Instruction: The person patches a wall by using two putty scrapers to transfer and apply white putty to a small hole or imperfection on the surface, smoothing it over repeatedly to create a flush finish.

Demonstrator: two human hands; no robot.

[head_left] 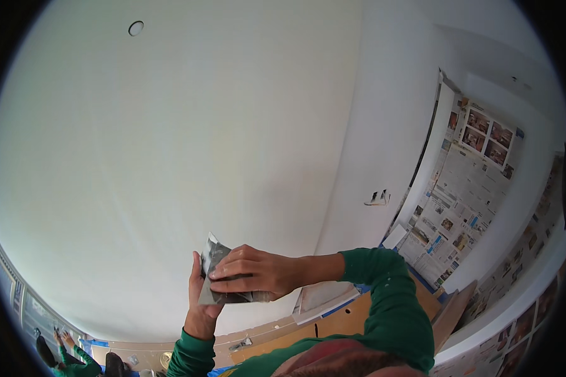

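At the lower centre of the frame, 2 hands are clamping 1 creased gray sheet in front of the pale wall. The left hand is gripping its left edge from below, with most of its fingers hiding behind it; the right hand is lying across the front, its fingers pressing the sheet down.

The step seems to be folding or shaping the sheet. Doing it well probably means keeping the left hand steady as backing, lining up the edges, and sliding the right fingers along the crease with even pressure, so that the pointed top corner is not skewing.

No lettering is showing on the sheet. At right, newspaper pages are covering a panel, and 1 page is showing 4 photographs; the small print is staying too fine to read.
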